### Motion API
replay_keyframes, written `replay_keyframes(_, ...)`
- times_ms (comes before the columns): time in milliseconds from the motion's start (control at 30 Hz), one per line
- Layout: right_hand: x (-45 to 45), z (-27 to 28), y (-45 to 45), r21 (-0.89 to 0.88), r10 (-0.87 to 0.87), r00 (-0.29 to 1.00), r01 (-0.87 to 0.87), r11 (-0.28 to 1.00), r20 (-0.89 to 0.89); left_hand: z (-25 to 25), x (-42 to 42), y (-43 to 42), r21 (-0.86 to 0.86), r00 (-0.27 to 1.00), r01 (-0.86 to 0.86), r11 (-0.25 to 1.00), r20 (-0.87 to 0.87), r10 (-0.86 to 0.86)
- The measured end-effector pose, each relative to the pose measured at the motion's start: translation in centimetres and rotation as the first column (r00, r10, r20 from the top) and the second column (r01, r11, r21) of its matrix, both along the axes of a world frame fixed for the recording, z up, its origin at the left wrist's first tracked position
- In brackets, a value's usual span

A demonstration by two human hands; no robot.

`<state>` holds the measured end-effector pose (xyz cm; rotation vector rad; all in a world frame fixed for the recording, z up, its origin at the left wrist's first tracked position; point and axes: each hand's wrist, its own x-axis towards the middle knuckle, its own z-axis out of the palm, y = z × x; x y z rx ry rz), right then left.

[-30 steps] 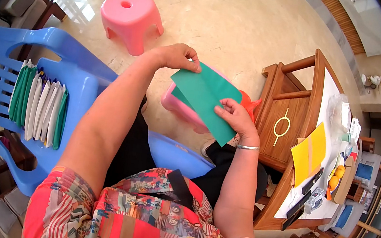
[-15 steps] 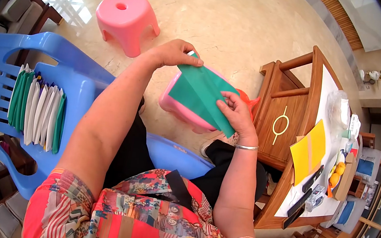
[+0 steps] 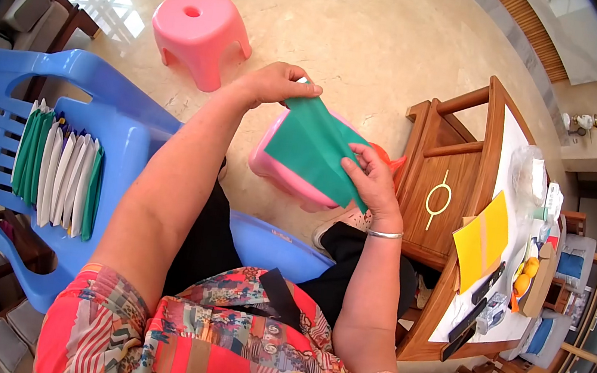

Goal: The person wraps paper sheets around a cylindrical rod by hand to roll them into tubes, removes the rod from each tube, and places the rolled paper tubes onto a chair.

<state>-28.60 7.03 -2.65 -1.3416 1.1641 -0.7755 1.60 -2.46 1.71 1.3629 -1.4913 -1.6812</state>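
Note:
A flat green sheet of fabric-like material (image 3: 315,147) is stretched over a pink stool (image 3: 267,163), held at two corners. My left hand (image 3: 279,86) pinches its upper left corner between thumb and fingers, and a small white edge shows there. At the lower right, my right hand (image 3: 374,184) grips the sheet's side with the thumb in front; a silver bangle circles that wrist. Whether the sheet is a single layer or folded, I cannot tell.
Folded green and white pieces (image 3: 59,174) stand in a row on a blue plastic chair (image 3: 134,142) at my left. Another pink stool (image 3: 198,30) is farther off. To the right, a wooden table (image 3: 436,340) carries a yellow envelope-like sheet (image 3: 484,237), phones, oranges and a plastic bag.
The green sheet's folded-looking lower strip has flattened, and its surface now looks smoother. Both hands have stayed nearly in place on it.

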Motion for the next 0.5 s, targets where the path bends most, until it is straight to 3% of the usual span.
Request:
replay_keyframes(100,-0.6,1.2,-0.2,0.2,0.024,0.993,-0.046,0.979,0.114,0.1,-0.2,0.3,-0.056,0.992,-0.008,0.998,-0.128,0.001)
replay_keyframes(200,-0.2,2.5,0.1,0.267,-0.015,0.996,-0.009,0.964,0.088,-0.2,0.0,-0.2,-0.046,0.991,0.005,0.999,-0.136,-0.011)
replay_keyframes(300,0.4,2.9,0.6,0.171,0.045,0.996,-0.057,0.984,0.075,-0.7,0.2,-0.6,0.0,0.993,-0.03,1.0,-0.11,0.03)
replay_keyframes(500,0.3,1.8,0.5,0.145,-0.003,0.997,-0.009,0.989,0.078,0.0,0.3,-0.4,-0.003,0.983,-0.048,0.999,-0.179,0.046)
